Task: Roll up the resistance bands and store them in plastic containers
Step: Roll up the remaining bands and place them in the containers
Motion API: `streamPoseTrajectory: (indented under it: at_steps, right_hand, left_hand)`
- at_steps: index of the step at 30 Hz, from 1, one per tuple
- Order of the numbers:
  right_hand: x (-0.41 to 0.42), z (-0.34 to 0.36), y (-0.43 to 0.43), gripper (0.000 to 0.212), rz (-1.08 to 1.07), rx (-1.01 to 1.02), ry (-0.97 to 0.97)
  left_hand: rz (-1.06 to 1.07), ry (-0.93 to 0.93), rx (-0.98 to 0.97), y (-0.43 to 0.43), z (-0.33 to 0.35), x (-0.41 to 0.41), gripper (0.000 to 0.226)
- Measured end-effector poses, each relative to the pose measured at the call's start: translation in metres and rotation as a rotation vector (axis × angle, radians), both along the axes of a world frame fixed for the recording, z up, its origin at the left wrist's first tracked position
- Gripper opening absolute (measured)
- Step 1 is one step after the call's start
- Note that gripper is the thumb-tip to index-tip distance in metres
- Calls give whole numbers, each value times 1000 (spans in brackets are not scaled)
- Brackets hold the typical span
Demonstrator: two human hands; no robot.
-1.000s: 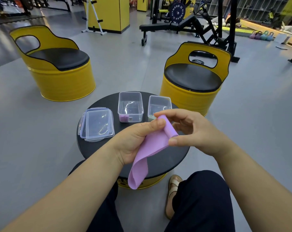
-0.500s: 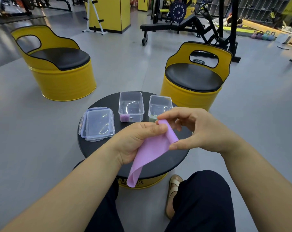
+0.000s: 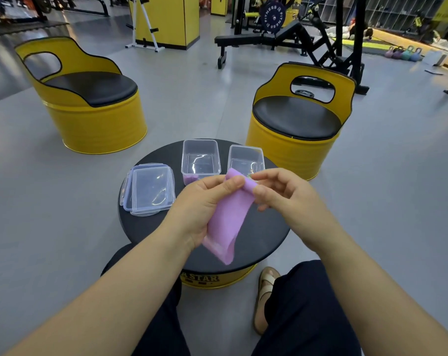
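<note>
Head view: the purple band [image 3: 228,219] is held in the air over the round black table [image 3: 264,235], between both hands. Its long axis runs from the rolled end, up near the fingertips, down and slightly left toward the person, and the loose tail hangs free. The roll itself lies crosswise, from upper left to lower right. The left hand [image 3: 202,201] pinches the flat part under its thumb; the right hand [image 3: 287,194] pinches the rolled end between thumb and curled fingers.

Against the frame a second ago, the hanging tail is shorter and the roll thicker, and the hands sit a little further over the table.

Counted: one band in the hands, one purple roll [image 3: 190,179] in the left container [image 3: 201,160], the right container [image 3: 246,158] beside it making two open tubs, one stack of lids [image 3: 151,188] to their left, and two yellow barrel chairs [image 3: 94,119] beyond
</note>
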State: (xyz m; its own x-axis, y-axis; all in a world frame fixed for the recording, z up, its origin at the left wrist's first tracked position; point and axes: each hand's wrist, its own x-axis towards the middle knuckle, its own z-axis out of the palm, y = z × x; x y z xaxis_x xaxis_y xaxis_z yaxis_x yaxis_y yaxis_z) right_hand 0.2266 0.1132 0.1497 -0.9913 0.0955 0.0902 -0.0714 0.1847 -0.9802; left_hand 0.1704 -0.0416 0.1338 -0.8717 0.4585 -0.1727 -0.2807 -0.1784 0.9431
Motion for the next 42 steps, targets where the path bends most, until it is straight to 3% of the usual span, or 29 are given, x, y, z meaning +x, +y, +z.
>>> streamPoseTrajectory:
  at_steps: [6, 11, 15, 26, 37, 42]
  right_hand:
    - [-1, -12, -9, 8, -146, -34, 86]
    - [1, -6, 1, 16, -115, 67, 116]
    - [2, -1, 4, 23, -94, 77, 140]
    - [2, -5, 1, 37, -84, 36, 71]
    - [4, -8, 2, 26, -39, -55, 90]
    - [4, -11, 3, 28, -17, -100, 66]
  left_hand:
    - [-5, 70, -18, 2, 1, 5, 26]
    - [2, 297, -171, -5, 3, 5, 10]
    - [-8, 370, -190, -7, 4, 5, 14]
    - [16, 409, -116, -5, 5, 7, 22]
    - [-31, 361, -151, -4, 6, 8, 32]
    - [2, 386, -153, -5, 4, 7, 16]
